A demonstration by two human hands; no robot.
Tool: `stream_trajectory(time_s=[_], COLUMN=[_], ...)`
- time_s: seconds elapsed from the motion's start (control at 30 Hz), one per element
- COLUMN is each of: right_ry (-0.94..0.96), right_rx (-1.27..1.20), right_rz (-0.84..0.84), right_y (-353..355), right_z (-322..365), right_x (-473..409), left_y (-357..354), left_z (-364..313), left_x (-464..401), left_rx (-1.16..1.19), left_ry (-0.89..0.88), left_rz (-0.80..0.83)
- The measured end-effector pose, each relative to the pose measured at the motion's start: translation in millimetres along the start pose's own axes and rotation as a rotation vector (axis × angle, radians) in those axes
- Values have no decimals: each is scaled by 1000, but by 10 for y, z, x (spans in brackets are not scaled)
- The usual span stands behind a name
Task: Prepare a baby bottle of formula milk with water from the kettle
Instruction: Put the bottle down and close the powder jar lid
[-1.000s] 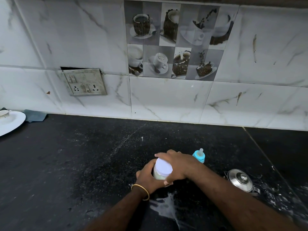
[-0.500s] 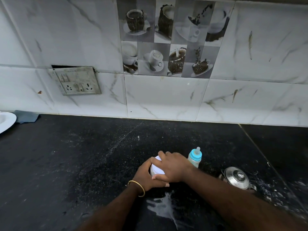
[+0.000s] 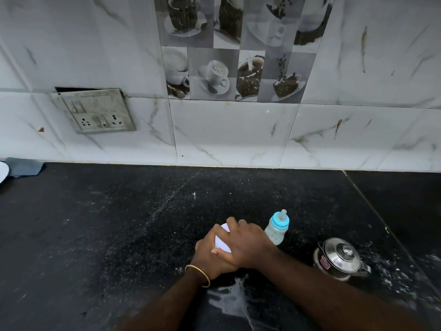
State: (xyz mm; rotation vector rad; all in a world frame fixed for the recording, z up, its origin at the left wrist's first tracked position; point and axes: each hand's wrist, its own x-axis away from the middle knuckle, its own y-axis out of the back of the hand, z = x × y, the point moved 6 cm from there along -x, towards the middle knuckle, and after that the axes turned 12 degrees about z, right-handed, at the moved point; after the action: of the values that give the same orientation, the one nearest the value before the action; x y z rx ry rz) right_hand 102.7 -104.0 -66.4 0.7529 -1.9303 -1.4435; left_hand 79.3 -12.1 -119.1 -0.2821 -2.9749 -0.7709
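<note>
Gripping a white lidded jar (image 3: 220, 242) with both hands at about 6 o'clock on the black countertop (image 3: 95, 235), low in the centre of the view. Wrapping round the jar's side from 8 o'clock, the left hand (image 3: 207, 256), fingers curled onto the body, a thin gold bangle (image 3: 199, 274) circling the wrist. Lying over the lid from 4 o'clock, the right hand (image 3: 248, 244), fingers clenched down across the white top, a ring (image 3: 241, 220) showing on one finger. Leaving only slivers of the white lid showing between the fingers; impossible to tell whether the lid is seated tight or loose.

Standing upright just beside the right hand, at its 1 o'clock, the baby bottle (image 3: 276, 229): blue collar and clear teat fitted on top, pale body with small printed dots, contents not readable. Sitting well apart at 3 o'clock from the hands, the steel kettle (image 3: 338, 259), lid with knob in place, spout pointing toward 4 o'clock, a small reddish label on its side.

Spreading across the counter directly under the forearms, at 6 o'clock, a whitish wet spill (image 3: 236, 299). Dusting the surface round 4 o'clock beyond the kettle, pale specks and smears.

Facing from 12 o'clock, the white marble-look tiled wall (image 3: 238, 130), carrying a panel of coffee-cup picture tiles (image 3: 236, 48) at the top centre and a grimy switch-and-socket plate (image 3: 95, 111) at 10 o'clock, hanging slightly crooked. Peeking in at 9 o'clock on the far left edge, the rim of a white plate (image 3: 2, 172) touching a folded grey-blue cloth (image 3: 23, 166).
</note>
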Motion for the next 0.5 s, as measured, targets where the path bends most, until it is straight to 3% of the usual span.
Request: stream_trajectory(time_s=[0.1,0.3,0.43,0.5], right_ry=[-86,-151,-109,-197], right_rx=[-29,-375,-632,-635], right_rz=[-69,94,-24,-105], right_y=[4,57,145,121], right_z=[8,-70,-234,-592], right_x=[-3,194,789,1169], left_y=[-29,-22,-11,4], left_z=[-11,28,73,-14], left_x=[-2,17,100,128], left_rx=[-60,32,74,86], left_ry=[-13,42,44,20], left_rz=[-25,14,-46,-102])
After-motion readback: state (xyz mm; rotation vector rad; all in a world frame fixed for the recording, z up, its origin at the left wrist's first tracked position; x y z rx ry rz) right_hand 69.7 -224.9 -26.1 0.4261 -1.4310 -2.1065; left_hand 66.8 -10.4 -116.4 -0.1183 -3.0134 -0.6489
